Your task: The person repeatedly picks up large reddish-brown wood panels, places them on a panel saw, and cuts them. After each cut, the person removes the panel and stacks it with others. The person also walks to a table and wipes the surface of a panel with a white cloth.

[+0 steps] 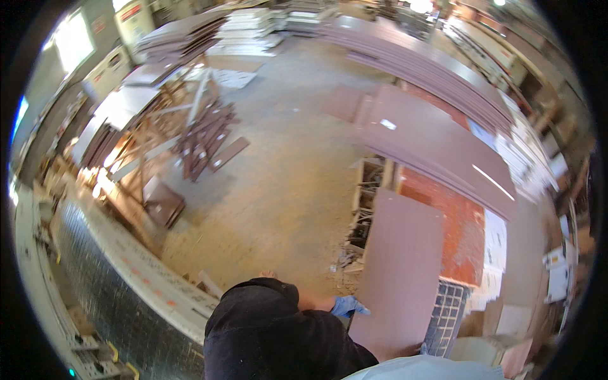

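Note:
A long, flat brown panel (399,272) slants away from me over the right-hand worktable. My left hand (348,306), in a blue glove, grips its left edge near the close end, with a finger or thumb lying over the top face. At the panel's right edge, low in the picture, a bit of my right hand (423,349) shows in a blue glove, closed on that edge. The rest of that hand is hidden by light blue cloth. Beyond the panel's far end lies a stack of wider brown panels (437,139).
The worktable has a worn red-orange top (465,225) and a dark grid (446,316) at its near end. Scraps fill a wooden rack (366,209) beneath it. At left runs a long machine with a dark bed (120,285). Brown offcuts (206,139) lie on the floor (272,190).

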### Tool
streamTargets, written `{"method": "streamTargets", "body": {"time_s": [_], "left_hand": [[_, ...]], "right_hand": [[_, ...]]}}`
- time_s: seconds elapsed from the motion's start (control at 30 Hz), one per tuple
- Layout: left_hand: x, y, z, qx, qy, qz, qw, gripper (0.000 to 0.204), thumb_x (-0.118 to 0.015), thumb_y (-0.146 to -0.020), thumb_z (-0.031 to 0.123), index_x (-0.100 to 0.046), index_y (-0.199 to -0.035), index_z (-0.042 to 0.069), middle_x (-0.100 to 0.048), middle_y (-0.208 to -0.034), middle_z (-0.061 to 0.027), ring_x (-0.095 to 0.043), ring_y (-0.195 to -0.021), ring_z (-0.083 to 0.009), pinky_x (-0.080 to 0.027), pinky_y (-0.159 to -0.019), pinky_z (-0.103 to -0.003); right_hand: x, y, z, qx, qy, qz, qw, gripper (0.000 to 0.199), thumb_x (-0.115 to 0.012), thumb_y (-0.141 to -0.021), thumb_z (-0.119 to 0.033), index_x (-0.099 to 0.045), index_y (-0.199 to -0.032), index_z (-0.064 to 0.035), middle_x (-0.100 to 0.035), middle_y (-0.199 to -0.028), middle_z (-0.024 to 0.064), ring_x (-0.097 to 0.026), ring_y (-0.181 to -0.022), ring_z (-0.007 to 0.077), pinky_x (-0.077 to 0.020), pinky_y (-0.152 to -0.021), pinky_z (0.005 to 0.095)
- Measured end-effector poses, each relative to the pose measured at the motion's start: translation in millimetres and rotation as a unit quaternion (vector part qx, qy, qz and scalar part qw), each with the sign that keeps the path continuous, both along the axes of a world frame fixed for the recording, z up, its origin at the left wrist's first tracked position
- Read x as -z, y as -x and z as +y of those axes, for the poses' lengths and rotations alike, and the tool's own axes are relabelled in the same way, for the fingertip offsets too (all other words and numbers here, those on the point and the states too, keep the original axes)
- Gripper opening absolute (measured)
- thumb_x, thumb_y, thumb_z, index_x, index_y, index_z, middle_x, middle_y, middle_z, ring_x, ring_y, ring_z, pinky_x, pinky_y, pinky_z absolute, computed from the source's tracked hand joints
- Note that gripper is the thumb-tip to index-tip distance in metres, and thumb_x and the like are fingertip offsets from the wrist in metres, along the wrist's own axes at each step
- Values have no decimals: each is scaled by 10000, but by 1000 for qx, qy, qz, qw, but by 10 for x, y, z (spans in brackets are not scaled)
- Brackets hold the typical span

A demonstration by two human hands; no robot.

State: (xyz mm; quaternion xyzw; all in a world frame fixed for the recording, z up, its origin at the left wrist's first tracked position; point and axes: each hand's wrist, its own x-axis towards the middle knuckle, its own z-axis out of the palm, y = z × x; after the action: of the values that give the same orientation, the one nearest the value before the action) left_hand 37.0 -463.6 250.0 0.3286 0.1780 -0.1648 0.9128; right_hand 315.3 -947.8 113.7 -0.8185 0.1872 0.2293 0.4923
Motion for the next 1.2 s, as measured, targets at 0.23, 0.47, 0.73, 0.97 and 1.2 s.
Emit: {"method": "streamTargets", "body": {"time_s": [0.23,0.47,0.73,0.97,1.2], "left_hand": [[-414,617,1066,-178,-148,-39,972,480,-763,-735,258,-603,-1128,33,-652,-1012,-71,-625,-886,-179,-512,-781,-323],[-576,1935,2234,-262,-147,6,954,501,-721,-771,363,-601,-1116,20,-639,-1036,-61,-598,-921,-149,-494,-803,-323],[-784,3199,3273,-226,-145,60,961,574,-661,-809,410,-527,-1214,25,-597,-1146,-90,-569,-1031,-204,-455,-894,-344],[153,3673,3670,-228,-128,-26,965,476,-655,-848,264,-516,-1222,5,-576,-1174,-71,-521,-1073,-155,-421,-931,-303],[89,3917,5107,-494,-43,55,867,440,-666,-825,311,-578,-1126,2,-630,-1063,-93,-606,-925,-197,-476,-853,-325]], "right_hand": [[-206,218,1248,-141,-32,-142,979,508,-612,-849,-400,-605,-1092,46,-596,-1023,97,-536,-933,198,-447,-822,333],[-813,1539,2936,-180,-3,-299,937,549,-596,-865,-388,-549,-1171,65,-562,-1146,124,-518,-1026,220,-432,-892,341],[-1215,1592,4667,-348,-31,-290,891,667,-564,-888,-360,-322,-1362,42,-387,-1382,141,-377,-1255,233,-273,-1059,337],[-2173,2259,7001,-434,210,-298,823,586,-573,-823,-538,-652,-819,43,-628,-722,111,-528,-677,188,-438,-688,354],[-1998,2105,9512,-562,146,-288,762,450,-631,-836,-401,-641,-874,46,-589,-747,32,-466,-703,118,-430,-699,296]]}}
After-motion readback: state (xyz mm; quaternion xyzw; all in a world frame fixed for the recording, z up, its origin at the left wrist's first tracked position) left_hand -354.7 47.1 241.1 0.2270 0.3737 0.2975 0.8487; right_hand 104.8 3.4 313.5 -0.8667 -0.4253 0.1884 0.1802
